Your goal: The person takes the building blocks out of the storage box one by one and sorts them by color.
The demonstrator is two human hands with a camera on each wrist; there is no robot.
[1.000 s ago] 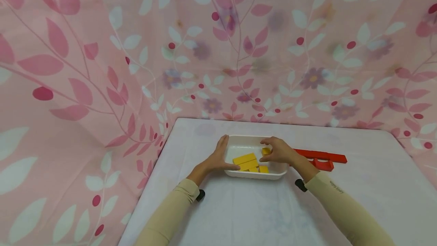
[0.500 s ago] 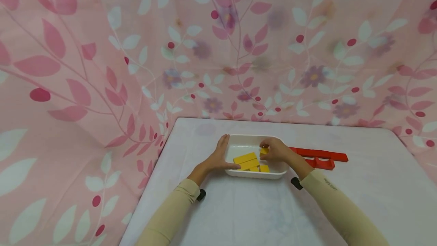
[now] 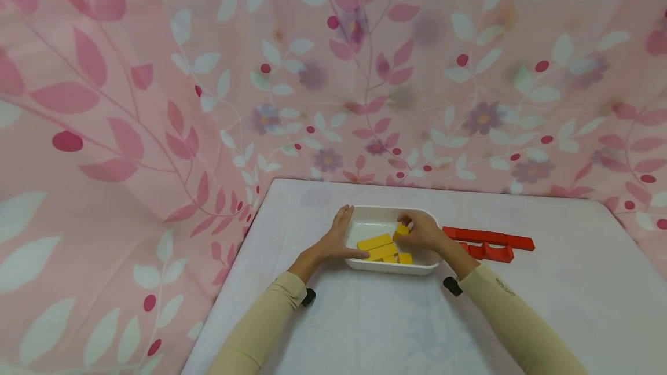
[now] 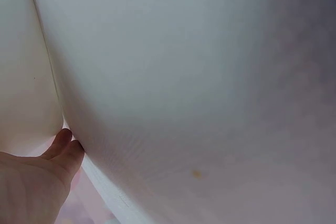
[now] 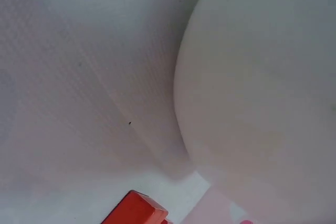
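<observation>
A white tray (image 3: 388, 268) is set on the white-covered table (image 3: 375, 328), and its left end is spanned by the left hand (image 3: 333, 242). The fingers of that hand are held fairly straight along the tray's left side, with the thumb spread well apart from them and laid over the near left corner; whether the blocks beneath are touched by the thumb cannot be told. In the left wrist view, the fingertips (image 4: 76, 150) are seen against the tray's outer wall. Over the right part of the tray, a small yellow block (image 3: 400, 231) is pinched between the fingers and thumb of the right hand (image 3: 423, 232), and it is held tilted; whether the tray floor is touched by it is not shown. Inside the tray, two long yellow blocks (image 3: 375, 242) are laid side by side on a slant, and near the front wall a yellow cube (image 3: 405, 258) is placed beside a partly hidden yellow piece (image 3: 389, 258). To the right of the tray, a row of red blocks (image 3: 484, 236) is laid on the table, with a notched red piece (image 3: 492, 253) placed just in front of it. The forearms are covered by beige sleeves (image 3: 260, 323), and the table is backed by a pink floral curtain (image 3: 365, 74).
</observation>
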